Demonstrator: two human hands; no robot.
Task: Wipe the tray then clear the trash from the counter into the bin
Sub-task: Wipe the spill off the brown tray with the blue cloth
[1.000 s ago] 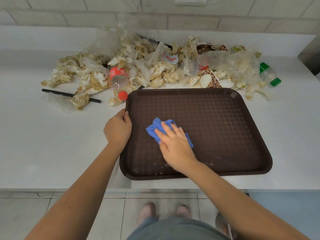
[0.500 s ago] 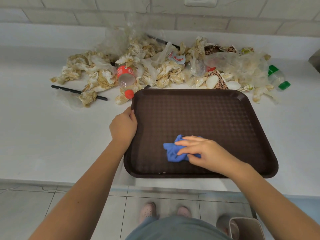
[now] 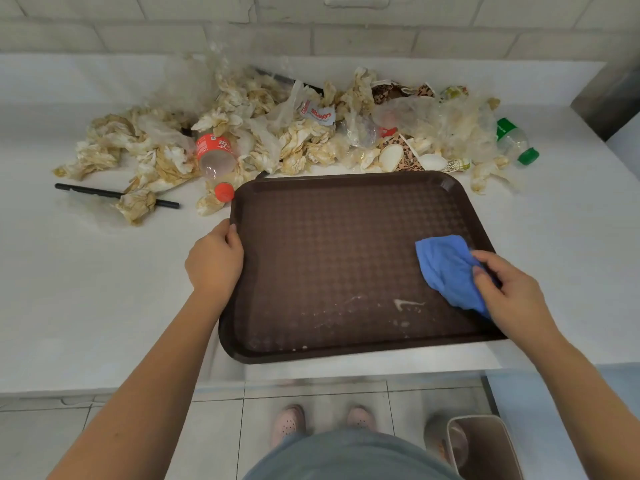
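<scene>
The left hand (image 3: 214, 263) grips the left rim of a dark brown plastic tray (image 3: 329, 244), fingers curled over its edge. The right hand (image 3: 509, 292) holds a crumpled blue cloth (image 3: 446, 268) against the tray's surface near its right edge. The tray lies flat on a white counter (image 3: 86, 289), with whitish smears across its near part. Behind it, a heap of stained, crumpled napkins (image 3: 301, 140) and clear plastic spreads along the counter. In the heap lies a clear bottle (image 3: 214, 152) with a red cap and a red label in white script, only partly legible. A white wrapper (image 3: 317, 114) carries red lettering that looks like "Shakey's". A green-capped bottle (image 3: 512, 140) lies at the right end, a black straw (image 3: 97, 192) at the left. A bin (image 3: 485, 445) stands on the floor below, to the right.
</scene>
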